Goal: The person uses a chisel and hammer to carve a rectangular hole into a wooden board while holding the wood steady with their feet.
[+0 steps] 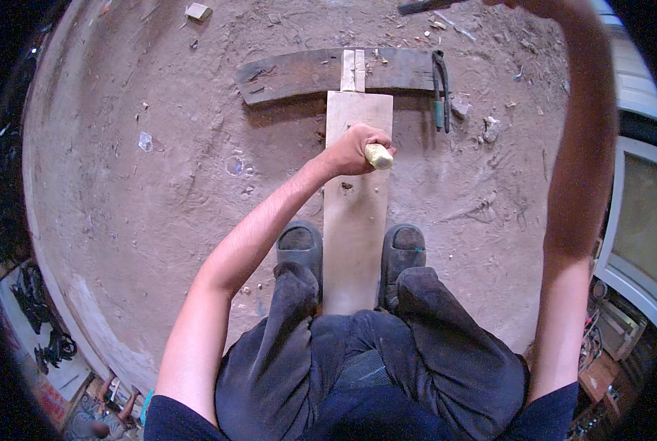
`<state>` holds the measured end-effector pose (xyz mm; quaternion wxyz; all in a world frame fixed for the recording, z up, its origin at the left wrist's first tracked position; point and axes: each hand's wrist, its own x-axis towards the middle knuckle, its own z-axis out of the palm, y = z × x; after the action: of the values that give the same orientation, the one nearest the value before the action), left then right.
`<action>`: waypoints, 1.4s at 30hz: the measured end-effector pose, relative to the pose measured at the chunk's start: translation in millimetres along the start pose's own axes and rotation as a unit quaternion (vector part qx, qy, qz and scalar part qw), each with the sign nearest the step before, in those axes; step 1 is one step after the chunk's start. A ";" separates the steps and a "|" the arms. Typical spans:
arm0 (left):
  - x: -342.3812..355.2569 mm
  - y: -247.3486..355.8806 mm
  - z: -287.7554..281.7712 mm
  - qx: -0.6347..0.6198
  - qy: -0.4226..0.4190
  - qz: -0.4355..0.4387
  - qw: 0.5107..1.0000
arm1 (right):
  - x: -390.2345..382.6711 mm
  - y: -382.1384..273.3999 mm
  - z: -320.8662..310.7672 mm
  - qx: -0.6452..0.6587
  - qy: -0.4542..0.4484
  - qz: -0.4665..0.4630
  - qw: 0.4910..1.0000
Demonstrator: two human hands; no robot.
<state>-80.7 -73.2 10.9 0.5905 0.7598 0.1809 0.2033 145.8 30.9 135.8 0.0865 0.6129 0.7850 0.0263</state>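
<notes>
My left hand (359, 150) is closed around the pale yellow handle (379, 156) of an upright tool, over the far part of a long light wooden board (353, 242). Its rounded butt faces up; the hand hides the lower end. The board runs away from me between my legs, with a dark knot or hole on it below the hand. My right arm is raised along the right side. At the top edge my right hand (523, 6), blurred and partly cut off, is closed on a dark tool (425, 6) whose kind I cannot make out.
A curved dark plank (292, 75) lies crosswise beyond the board, with a light wood strip (353, 70) on it. Dark long-handled pincers (442, 92) with a green grip lean at its right end. My shoes (299, 246) flank the board. A pale-framed panel (630, 220) stands at right.
</notes>
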 end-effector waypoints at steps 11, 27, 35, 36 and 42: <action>-0.1 1.2 -0.7 0.009 0.064 -0.026 0.998 | 23.1 -29.6 34.3 -0.067 -0.040 0.016 0.997; -6.2 3.9 7.8 -0.002 0.037 -0.009 0.999 | -67.0 -11.6 80.0 0.061 -0.188 0.097 0.975; -5.9 5.9 8.4 0.015 0.034 -0.014 0.999 | -127.4 -10.6 165.5 0.364 -0.090 0.288 0.881; -6.8 6.1 8.9 0.016 0.032 -0.016 0.999 | -132.1 -14.6 162.5 0.337 -0.036 0.294 0.894; 0.1 4.0 11.2 0.016 0.033 -0.002 0.999 | -148.5 -10.7 144.4 0.414 0.089 0.256 0.869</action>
<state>-74.7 -83.3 12.3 0.5724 0.7616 0.2049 0.2244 194.6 -124.7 7.5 -0.2548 0.7669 0.5442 -0.2253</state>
